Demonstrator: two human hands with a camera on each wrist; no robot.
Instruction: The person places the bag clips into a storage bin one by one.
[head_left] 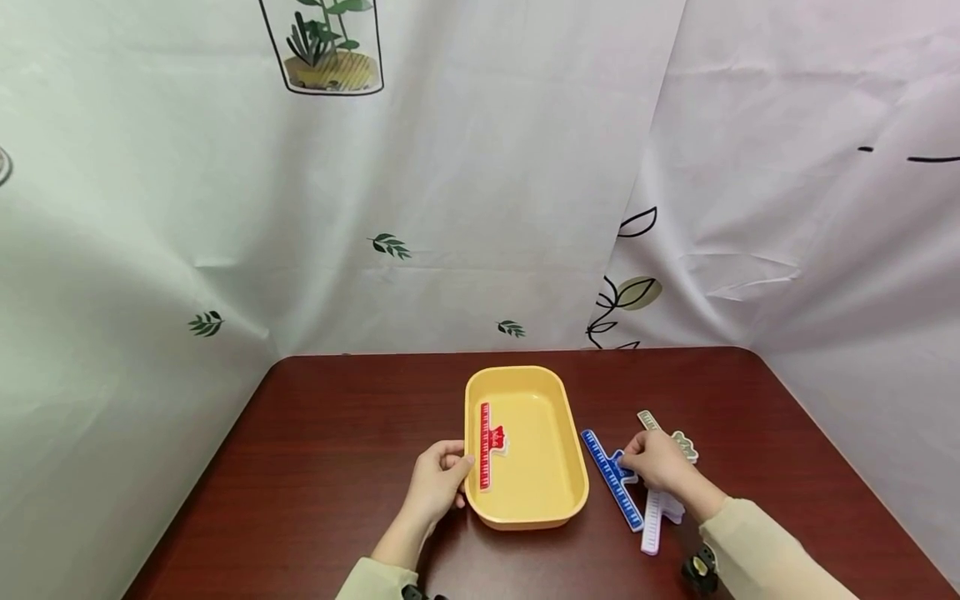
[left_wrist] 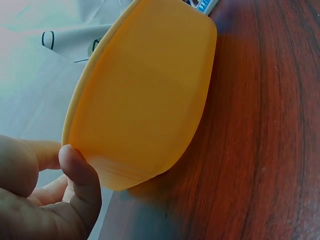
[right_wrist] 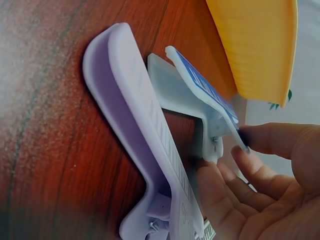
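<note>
My left hand (head_left: 435,487) grips the rim of a yellow plastic tray (head_left: 536,471), thumb and fingers at its left side. In the left wrist view the tray's outer wall (left_wrist: 145,90) fills the middle. A red ruler-shaped clip (head_left: 485,458) lies inside the tray along its left wall. To the right of the tray, my right hand (head_left: 663,467) pinches the handle tab of a blue ruler-marked clip (head_left: 600,458). In the right wrist view, the thumb is on the tab of this white-backed clip (right_wrist: 205,90), with fingers beneath.
A purple clip (head_left: 652,529) lies right of the blue one, close below my right hand. Behind that hand is a pale green clip (head_left: 684,447), partly hidden. Everything rests on a dark red-brown wooden table (head_left: 345,442), with a white patterned curtain (head_left: 480,167) behind.
</note>
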